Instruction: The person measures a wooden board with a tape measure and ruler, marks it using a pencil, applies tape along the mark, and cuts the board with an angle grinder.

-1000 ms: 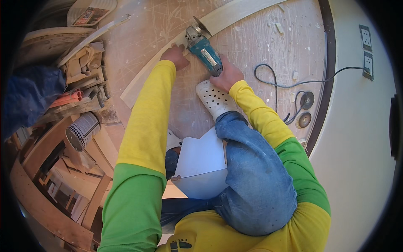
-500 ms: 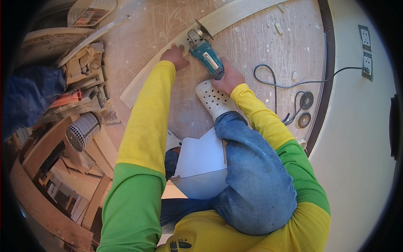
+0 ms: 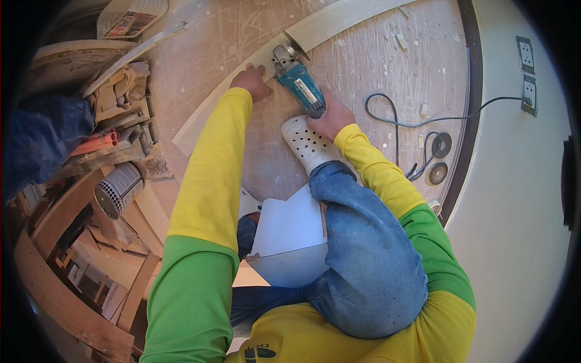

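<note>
A long pale wooden board lies slantwise across the floor. My left hand grips it near its middle, fingers curled at its edge and pressing down. In my right hand is the rear body of a teal angle grinder. Its metal head and disc sit over the board, to the right of my left hand; whether the disc touches the wood I cannot tell. My white clog stands just below the grinder's rear end.
A black cord runs from the wall socket across the floor. Two round discs lie by the wall, with small wood scraps about. Left are stacked offcuts, a can and a wooden frame.
The grinder has shifted very slightly right and down, its disc turned a little with it, and my right hand moved along. My left hand stays on the board.
</note>
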`<action>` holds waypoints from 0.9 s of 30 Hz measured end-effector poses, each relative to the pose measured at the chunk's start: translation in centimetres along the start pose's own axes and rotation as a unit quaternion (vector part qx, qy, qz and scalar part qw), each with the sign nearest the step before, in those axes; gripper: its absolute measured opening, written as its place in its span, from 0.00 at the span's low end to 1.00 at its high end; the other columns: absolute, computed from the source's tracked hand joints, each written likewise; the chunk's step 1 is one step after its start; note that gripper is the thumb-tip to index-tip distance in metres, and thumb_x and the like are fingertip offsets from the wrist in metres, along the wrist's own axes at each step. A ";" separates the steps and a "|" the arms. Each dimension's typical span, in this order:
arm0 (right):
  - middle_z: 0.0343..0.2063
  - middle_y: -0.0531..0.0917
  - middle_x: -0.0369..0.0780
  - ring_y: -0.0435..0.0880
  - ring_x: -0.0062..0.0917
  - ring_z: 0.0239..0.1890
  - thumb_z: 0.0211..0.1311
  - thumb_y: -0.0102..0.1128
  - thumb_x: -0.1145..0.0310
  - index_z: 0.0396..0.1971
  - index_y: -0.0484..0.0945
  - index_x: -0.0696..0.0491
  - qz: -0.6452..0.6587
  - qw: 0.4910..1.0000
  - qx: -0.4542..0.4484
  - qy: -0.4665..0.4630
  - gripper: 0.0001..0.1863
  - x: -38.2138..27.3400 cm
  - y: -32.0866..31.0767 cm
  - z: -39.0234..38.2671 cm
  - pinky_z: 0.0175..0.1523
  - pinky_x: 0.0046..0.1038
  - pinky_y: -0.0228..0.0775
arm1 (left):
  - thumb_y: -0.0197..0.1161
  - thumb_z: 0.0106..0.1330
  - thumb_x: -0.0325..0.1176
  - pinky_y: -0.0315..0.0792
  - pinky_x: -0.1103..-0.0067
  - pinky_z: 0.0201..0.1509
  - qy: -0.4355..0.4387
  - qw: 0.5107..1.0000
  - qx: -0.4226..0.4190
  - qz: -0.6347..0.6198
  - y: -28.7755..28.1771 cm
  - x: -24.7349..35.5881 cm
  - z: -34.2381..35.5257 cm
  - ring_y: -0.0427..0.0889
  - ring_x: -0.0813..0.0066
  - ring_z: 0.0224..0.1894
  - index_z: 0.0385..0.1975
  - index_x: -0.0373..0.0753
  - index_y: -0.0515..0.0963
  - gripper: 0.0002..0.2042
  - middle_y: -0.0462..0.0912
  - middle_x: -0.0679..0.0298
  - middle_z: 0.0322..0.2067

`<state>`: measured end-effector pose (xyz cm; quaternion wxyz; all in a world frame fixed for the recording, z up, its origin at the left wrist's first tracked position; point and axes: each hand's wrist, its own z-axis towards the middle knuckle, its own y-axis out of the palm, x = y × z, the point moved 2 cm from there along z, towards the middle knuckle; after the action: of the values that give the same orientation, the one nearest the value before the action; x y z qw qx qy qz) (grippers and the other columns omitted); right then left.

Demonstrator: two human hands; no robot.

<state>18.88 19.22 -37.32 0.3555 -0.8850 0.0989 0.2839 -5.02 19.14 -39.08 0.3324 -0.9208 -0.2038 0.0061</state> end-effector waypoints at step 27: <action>0.43 0.81 0.50 0.78 0.47 0.48 0.44 0.64 0.59 0.57 0.66 0.45 0.039 0.996 0.058 -0.047 0.35 1.2 0.5 -0.8 0.51 0.41 0.72 | 0.63 0.58 0.46 0.61 0.70 0.67 0.019 0.996 0.057 -0.069 0.7 -0.3 -1.2 0.66 0.54 0.65 0.66 0.40 0.61 0.36 0.58 0.53 0.68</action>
<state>20.01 18.35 -37.85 0.3989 -0.8441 0.1332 0.3327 -4.89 17.85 -38.64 0.3874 -0.8843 -0.2597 -0.0226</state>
